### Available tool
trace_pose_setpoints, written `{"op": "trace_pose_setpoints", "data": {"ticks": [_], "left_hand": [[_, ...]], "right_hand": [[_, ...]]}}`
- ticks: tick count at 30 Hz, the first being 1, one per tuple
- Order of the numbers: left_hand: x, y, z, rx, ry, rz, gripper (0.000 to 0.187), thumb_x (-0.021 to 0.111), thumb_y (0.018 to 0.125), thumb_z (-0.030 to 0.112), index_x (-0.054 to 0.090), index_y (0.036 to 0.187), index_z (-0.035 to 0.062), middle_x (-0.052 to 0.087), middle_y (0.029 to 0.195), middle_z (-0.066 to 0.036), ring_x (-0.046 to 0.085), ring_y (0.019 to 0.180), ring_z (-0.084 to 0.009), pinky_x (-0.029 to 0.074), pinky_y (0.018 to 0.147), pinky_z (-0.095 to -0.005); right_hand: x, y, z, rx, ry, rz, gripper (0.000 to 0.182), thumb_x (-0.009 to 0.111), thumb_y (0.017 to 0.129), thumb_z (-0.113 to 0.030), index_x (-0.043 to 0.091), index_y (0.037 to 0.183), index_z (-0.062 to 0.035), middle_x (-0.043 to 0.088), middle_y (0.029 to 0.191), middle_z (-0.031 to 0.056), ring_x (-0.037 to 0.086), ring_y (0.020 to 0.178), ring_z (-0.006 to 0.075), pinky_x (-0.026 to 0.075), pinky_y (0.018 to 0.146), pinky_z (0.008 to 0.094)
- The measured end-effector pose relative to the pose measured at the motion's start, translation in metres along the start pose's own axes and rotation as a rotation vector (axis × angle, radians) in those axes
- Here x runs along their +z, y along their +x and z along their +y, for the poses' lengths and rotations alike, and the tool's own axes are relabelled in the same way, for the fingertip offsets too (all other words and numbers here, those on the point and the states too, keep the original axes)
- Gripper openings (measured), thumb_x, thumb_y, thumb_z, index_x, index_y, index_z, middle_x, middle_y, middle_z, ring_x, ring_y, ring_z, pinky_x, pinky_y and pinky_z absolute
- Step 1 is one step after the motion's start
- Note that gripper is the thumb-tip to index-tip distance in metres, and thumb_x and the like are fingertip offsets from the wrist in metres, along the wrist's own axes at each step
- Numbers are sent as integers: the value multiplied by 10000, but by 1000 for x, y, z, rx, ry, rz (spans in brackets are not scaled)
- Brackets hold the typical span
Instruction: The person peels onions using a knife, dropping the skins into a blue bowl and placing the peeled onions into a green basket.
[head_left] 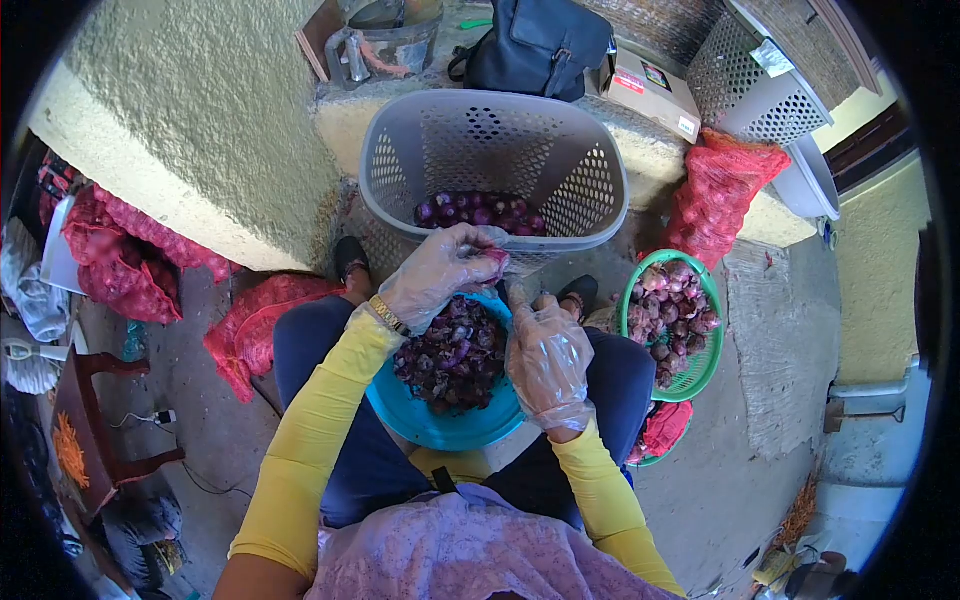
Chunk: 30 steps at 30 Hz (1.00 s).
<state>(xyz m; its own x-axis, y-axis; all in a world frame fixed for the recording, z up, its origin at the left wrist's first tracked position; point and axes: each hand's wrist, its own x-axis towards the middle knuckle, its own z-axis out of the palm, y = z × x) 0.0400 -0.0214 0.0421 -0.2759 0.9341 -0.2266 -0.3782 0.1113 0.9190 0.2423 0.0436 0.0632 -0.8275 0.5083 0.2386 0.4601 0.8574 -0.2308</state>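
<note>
2 gloved hands work above the teal basin [446, 430]: the left hand [440, 275] pinches a red onion [496, 262] (purplish); whether the right [550, 362] grips anything, I cannot tell.

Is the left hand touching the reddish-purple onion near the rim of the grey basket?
Touching: the head view shows the gloved left hand with its fingers closed around the onion.
</note>
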Motion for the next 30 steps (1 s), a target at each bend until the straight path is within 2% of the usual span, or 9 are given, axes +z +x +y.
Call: {"op": "trace_pose_setpoints", "data": {"ticks": [7,10,18,20,24,26,28,29,30], "left_hand": [[-8,-1,-1,-27,-36,-36,434,674,968,58,557,1383,7,665,1224,-94,662,1114,-178,568,977,-340],[-4,-6,11,-28,-33,-14,443,679,964,72,554,1384,5,655,1248,-102,662,1124,-185,564,988,-344],[-5,-11,26,-1,-170,27,431,655,987,136,570,1396,33,634,1298,-69,647,1123,-158,570,955,-330],[-4,-11,23,-86,-17,-81,417,635,1001,155,586,1400,46,649,1235,-59,642,1087,-139,572,936,-317],[1,-17,9,-2,229,-272,462,665,984,110,578,1434,46,642,1106,-14,569,955,-81,528,844,-260],[-2,-12,3,56,343,-295,502,657,967,63,560,1458,33,630,1093,13,545,897,-92,498,814,-257],[-3,-9,-2,336,565,-332,589,680,926,114,529,1486,15,643,1062,-21,561,858,-128,499,820,-291],[-6,-9,-2,336,565,-332,589,680,926,114,529,1486,15,643,1062,-21,561,858,-128,499,820,-291],[-6,-11,5,265,682,-365,635,694,894,154,524,1492,21,660,1069,-75,587,883,-174,503,850,-326]], "right_hand": [[-3,-1,11,15,1,71,501,642,865,-84,645,1367,-78,648,995,170,664,845,340,546,698,452],[-9,-1,14,30,-7,109,495,694,823,-56,687,1317,-86,630,922,155,660,798,356,526,684,462],[-4,-2,19,38,10,112,423,712,883,-101,701,1305,-124,624,895,143,649,768,354,512,668,475],[-5,0,19,35,-2,107,424,711,882,-98,702,1305,-130,626,900,144,650,767,353,512,664,474],[-5,2,19,16,-20,136,427,711,874,-89,709,1298,-138,628,908,148,653,760,347,513,654,471],[-6,3,19,15,-18,130,425,712,871,-86,712,1292,-138,629,908,149,653,759,347,514,653,469],[-6,3,19,13,-14,123,423,713,867,-84,715,1287,-137,629,909,150,654,758,346,515,651,467],[-6,3,19,10,-13,129,421,712,867,-81,717,1284,-137,629,909,150,655,759,345,515,650,465],[-6,3,20,6,-11,136,419,710,866,-78,718,1281,-136,629,909,149,656,760,345,516,650,464]]}}
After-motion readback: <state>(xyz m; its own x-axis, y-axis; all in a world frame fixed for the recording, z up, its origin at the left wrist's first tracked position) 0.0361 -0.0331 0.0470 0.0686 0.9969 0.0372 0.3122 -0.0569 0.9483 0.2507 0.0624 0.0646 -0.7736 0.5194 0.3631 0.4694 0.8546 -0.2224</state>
